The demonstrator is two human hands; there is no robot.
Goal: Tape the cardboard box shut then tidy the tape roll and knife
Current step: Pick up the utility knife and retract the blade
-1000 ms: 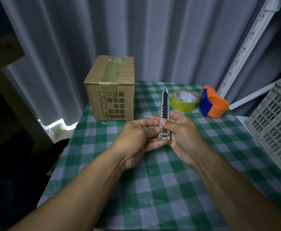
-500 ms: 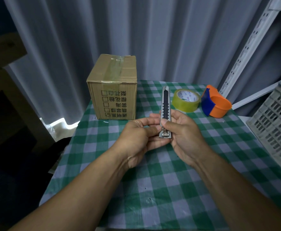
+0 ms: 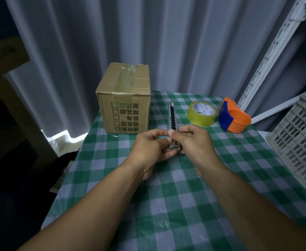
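**Both hands on the knife, box taped at the back of the counter**

From my seat at the head camera I look down along two bare forearms that meet over the middle of the counter, which is covered in a green and white checked cloth. Both hands grip the knife. The left hand has its fingers curled in around the lower end from the left. The right hand wraps it from the right, with the thumb laid on the body of the knife. The knife is a slim snap-off cutter, held above the cloth, and its metal butt end shows between the two palms. Its long dark-slotted body points away from me toward the far edge. I cannot tell whether any blade is out at the far tip.

The cardboard box stands on the far left corner of the counter, well apart from the hands. Its top flaps lie flat, and a strip of clear tape runs across the top and a little way down the front face. That face carries printed characters and a column of small check squares.

To the right of the knife's tip, the tape roll lies flat on the cloth, yellowish with a white core. Just beside it on the right sits an orange ring with a blue part. A pale slatted crate is at the right edge, and a pleated curtain hangs behind everything.
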